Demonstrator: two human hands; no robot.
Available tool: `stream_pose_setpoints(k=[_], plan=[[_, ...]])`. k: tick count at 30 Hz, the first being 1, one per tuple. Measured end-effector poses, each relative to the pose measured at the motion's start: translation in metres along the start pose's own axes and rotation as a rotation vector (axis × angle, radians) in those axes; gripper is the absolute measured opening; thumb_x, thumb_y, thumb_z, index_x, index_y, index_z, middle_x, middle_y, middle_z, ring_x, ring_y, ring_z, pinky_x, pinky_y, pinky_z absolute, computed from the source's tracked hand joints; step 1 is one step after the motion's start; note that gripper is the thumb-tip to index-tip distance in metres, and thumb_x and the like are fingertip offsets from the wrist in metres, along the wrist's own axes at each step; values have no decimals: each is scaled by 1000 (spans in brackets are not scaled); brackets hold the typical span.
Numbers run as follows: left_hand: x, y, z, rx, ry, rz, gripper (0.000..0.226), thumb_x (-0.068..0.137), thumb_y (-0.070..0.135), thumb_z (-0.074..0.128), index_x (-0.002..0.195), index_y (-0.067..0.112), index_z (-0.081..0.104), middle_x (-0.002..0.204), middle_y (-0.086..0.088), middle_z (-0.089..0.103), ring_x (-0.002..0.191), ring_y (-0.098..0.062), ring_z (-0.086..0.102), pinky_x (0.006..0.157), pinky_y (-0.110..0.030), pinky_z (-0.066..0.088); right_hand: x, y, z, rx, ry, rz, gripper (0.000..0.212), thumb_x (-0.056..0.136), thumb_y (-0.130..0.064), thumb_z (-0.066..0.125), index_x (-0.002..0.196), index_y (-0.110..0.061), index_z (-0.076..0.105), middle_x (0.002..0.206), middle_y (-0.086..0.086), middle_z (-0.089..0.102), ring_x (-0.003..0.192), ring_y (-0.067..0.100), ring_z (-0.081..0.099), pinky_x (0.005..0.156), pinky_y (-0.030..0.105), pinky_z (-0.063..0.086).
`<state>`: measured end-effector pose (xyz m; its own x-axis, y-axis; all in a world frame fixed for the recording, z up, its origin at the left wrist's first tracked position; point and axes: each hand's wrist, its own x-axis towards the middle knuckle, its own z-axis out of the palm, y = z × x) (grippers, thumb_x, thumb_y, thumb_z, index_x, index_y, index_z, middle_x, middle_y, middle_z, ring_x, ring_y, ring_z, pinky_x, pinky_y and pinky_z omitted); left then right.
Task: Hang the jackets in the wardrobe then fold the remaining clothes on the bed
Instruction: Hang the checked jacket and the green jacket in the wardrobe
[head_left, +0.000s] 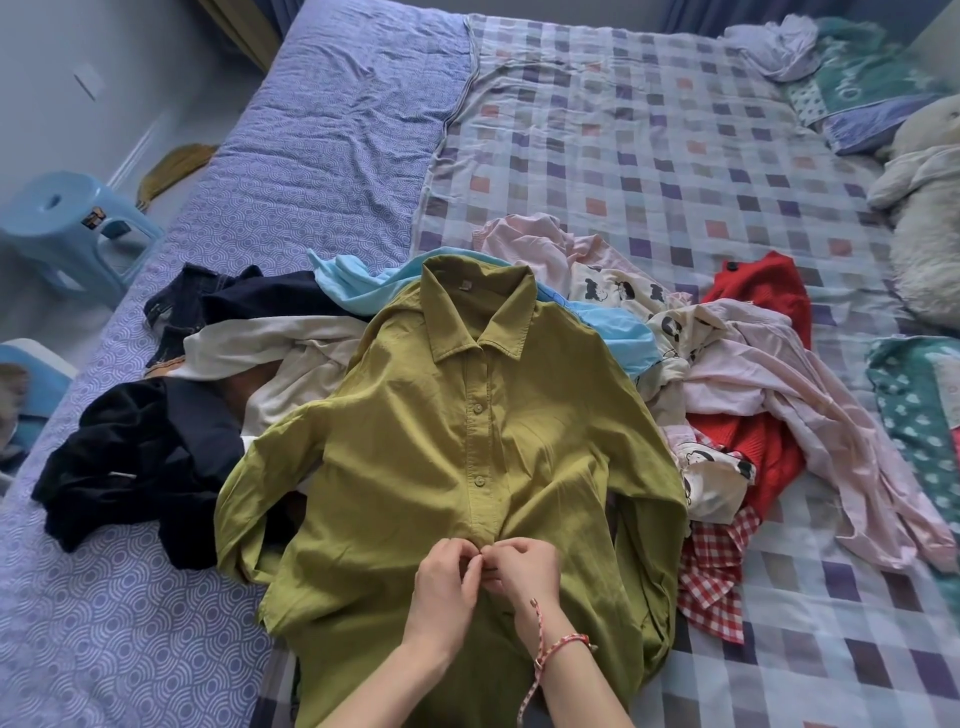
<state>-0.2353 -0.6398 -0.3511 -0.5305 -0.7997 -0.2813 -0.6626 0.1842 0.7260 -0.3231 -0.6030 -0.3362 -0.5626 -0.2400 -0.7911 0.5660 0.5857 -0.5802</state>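
Note:
An olive-green collared shirt (415, 441) lies face up on the bed, collar away from me, over a pile of clothes. My left hand (444, 582) and my right hand (522, 571) meet at the button placket in the lower middle of the shirt, both pinching the fabric there. Two buttons above them are fastened. Around the shirt lie dark navy garments (140, 457), a cream garment (280, 348), a light blue one (353, 286), pale pink ones (779, 384), a red knit (763, 291), a cartoon-print piece (618, 286) and a red gingham piece (711, 582).
The bed carries a checked sheet (649, 130) on the right and a lilac patterned quilt (311, 130) on the left. A white plush toy (930, 208) and teal pillows (862, 88) sit at the right. A light blue plastic stool (62, 218) stands on the floor at left.

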Motion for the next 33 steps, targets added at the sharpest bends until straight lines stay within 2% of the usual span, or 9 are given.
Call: stream_pose_setpoints(k=[5,8,11,14,19,23,26,30,33], plan=[[8,-1,-5,-136,-66,-179,15,84,12,66,73,19,59,69,11,59,66,-3,55,62,-7,41,2,6,2,5,-15,-17,20,84,4,59,66,-4,61,66,12,63,60,18,60,53,25,52],[15,-6,-11,-188,-156,-204,21,82,13,68,65,21,58,63,8,60,61,-6,54,60,-13,44,2,8,-1,-14,-91,-28,24,88,3,55,66,-6,58,62,8,59,52,11,55,46,17,46],[19,-8,-16,-141,-190,-157,26,82,13,68,60,24,56,61,6,60,58,-5,50,58,-12,40,4,9,-7,-20,-177,-33,20,90,2,55,71,-5,59,57,4,57,46,5,54,47,16,45],[18,-7,-17,-57,-135,-46,27,83,13,64,61,26,53,63,8,58,59,-4,50,58,-11,39,4,7,-12,11,-227,-51,12,89,1,58,78,-1,62,60,6,60,49,6,58,50,17,49],[8,-10,-8,26,-36,117,9,83,7,61,75,11,62,70,19,48,63,1,48,63,-8,37,-3,6,-7,44,-217,32,17,88,-1,57,76,3,67,66,12,65,59,16,62,54,21,52],[5,-11,-5,46,-14,145,5,84,7,61,79,9,64,74,13,51,68,-5,52,65,-13,41,-2,6,-2,2,-145,43,38,84,9,46,51,-8,53,51,5,52,44,10,52,47,19,47],[7,-10,-6,42,-12,150,5,85,7,61,81,8,64,77,9,54,70,-7,52,66,-9,39,-5,6,-2,-14,-146,12,31,86,6,48,59,-6,60,54,5,55,48,10,53,50,19,48],[7,-12,-7,44,-17,169,5,85,7,60,82,8,65,79,7,55,71,-8,54,68,-16,43,-6,7,-2,37,-167,2,25,88,-2,55,67,-2,69,64,10,64,59,14,60,55,20,51],[5,-15,-6,27,-2,169,7,84,5,61,79,8,64,77,6,56,69,-5,53,67,-14,42,-1,10,1,-6,-137,-32,28,88,-3,55,63,-2,67,59,8,61,53,13,57,55,22,50]])
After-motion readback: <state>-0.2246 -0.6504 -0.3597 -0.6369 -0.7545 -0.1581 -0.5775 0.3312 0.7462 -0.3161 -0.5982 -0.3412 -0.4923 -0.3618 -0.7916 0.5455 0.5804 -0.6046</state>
